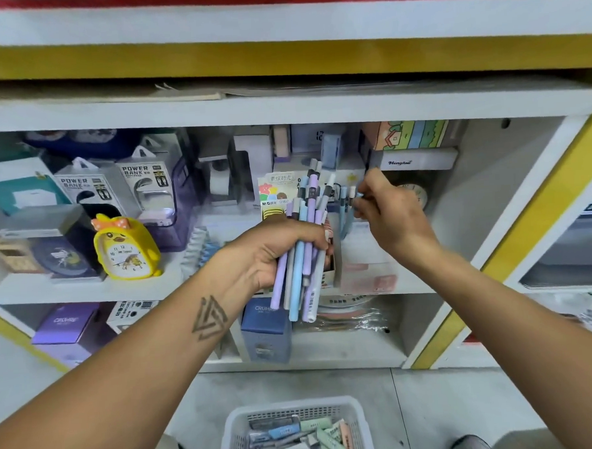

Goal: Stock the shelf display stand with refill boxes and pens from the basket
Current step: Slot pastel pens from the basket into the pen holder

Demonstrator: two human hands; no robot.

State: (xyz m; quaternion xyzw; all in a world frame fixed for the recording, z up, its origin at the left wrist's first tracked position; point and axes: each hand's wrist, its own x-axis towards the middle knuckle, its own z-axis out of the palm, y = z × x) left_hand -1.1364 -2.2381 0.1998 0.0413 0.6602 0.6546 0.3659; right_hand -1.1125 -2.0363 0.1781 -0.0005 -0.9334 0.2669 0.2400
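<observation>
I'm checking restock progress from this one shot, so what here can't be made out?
- Display stand, head view: mostly hidden behind the left hand and its pen bundle.
- Right hand: its fingertips are blurred, so what they pinch is unclear.
- Basket: cut off by the bottom edge.

Head camera looks forward and down, close to the shelf (291,283).

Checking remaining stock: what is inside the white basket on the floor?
The basket holds small refill boxes in green, blue, purple and peach, plus loose pens. Lower layers are covered.
</observation>
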